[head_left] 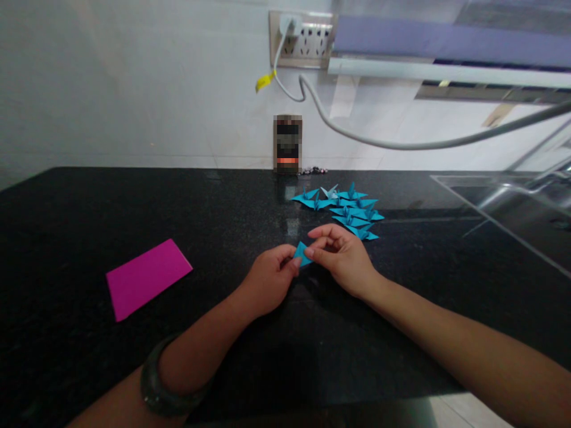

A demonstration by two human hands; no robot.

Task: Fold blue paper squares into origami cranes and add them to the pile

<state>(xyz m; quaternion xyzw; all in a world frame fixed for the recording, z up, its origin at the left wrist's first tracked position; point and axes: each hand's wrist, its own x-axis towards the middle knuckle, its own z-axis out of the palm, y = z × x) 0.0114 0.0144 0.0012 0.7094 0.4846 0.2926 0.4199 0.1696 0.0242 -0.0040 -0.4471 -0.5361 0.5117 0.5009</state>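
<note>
Item: small blue paper (302, 254), folded, with a peak at the top; held in front of you, near the middle of the desk (232, 220), between both hands.

Left hand (271, 279): grip narrow, holding the paper's left side between thumb and fingers.

Right hand (345, 258): grip narrow, thumb and forefinger on the paper's right side; other fingers loosely bent, clear of the sheet.

Handling, as judged: the step seems to be working a fold. Let your left grip serve as the anchor, pinching close to the crease; align edges and points before pressing, then run your right thumb along the line with even pressure. Too firm a pinch could crumple so small a piece; a slack one could let the layers slide.

Nearby: a cluster of blue paper birds (350, 212), just beyond your right hand; one paler bird (330, 191) at its far side; a magenta paper stack (149, 278), well apart, to your left.

Obscured: your fingers cover both sides of the blue paper; its underside and layer count cannot be told. The birds overlap, so no sure tally. The upright device (288, 144) by the wall is pixelated, its display unreadable. Both forearms run out of frame.
</note>
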